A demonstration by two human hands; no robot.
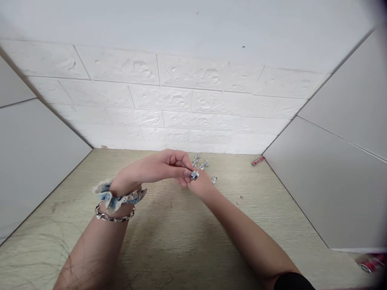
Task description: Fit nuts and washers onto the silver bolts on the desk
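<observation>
Two bare hands come together over a pale wood-grained surface [169, 241], the left hand [157, 167] in front of the right hand [201, 183] and hiding much of it. The left thumb and fingers are closed in a tight pinch on a small metal bolt [194, 175], which pokes out just past the thumb tip, above the surface; being held at its end, probably because so small a piece suits a fingertip grip, it leaves its blocky part in plain sight. The right fingers curl beneath the left ones – how far open they are, and whether they have hold of anything, I cannot tell. Just beyond the hands, several loose bolts [206, 163] lie in a scattered cluster near the white brick-pattern wall [178, 96], with a lone bolt [214, 180] just beside the right wrist; they sit at odd angles, as if simply strewn within easy reach rather than lined up. A frilly hair tie [113, 199] and a chain bracelet [104, 216] circle the left wrist, and a black sleeve [293, 281] shows on the right arm. Well apart, a red tube [258, 161] rests against the foot of the right-hand panel [326, 169] – another red cylinder [367, 264] is blurred at the lower right edge.
</observation>
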